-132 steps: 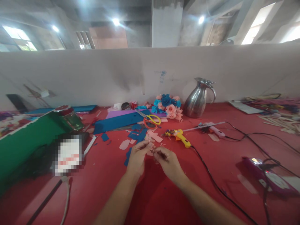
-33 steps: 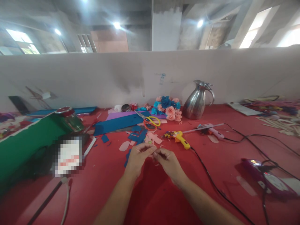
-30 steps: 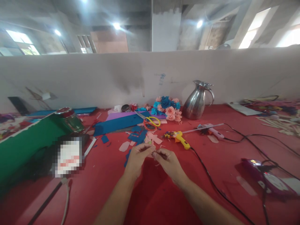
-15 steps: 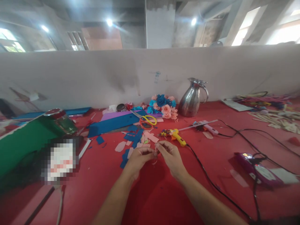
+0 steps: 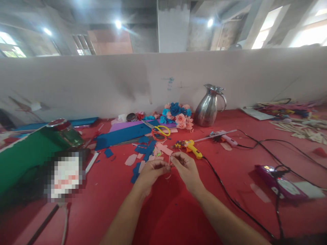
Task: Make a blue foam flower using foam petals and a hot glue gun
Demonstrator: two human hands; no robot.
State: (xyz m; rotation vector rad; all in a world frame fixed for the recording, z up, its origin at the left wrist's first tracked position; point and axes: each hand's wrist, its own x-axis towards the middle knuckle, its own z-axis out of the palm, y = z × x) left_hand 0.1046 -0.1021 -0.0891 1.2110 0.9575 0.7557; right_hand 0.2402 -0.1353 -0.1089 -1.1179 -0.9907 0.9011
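Low over the red table, my left hand (image 5: 153, 172) and my right hand (image 5: 186, 170) meet with their fingertips almost touching. Both are closed in a pinch on a thin pale pink paper strip (image 5: 169, 160), most of it hidden by the fingers. Just beyond them lie pink paper scraps (image 5: 165, 148) and blue paper scraps (image 5: 149, 151). A yellow glue gun (image 5: 195, 150) rests close to my right hand. Further back, scissors (image 5: 161, 130) with yellow and orange handles lie on a blue sheet (image 5: 122, 136), beside pink and blue paper flowers (image 5: 180, 119).
Against the pale partition stands a steel jug (image 5: 207, 107). A second, pink glue gun (image 5: 228, 139) and a purple power strip (image 5: 281, 183) trail black cords on the right. On the left are a glass jar (image 5: 66, 132) and a green board (image 5: 33, 153).
Both hands stay nearly in place, still pinching the paper strip. The whole view has shifted very slightly. Nothing else has visibly moved.
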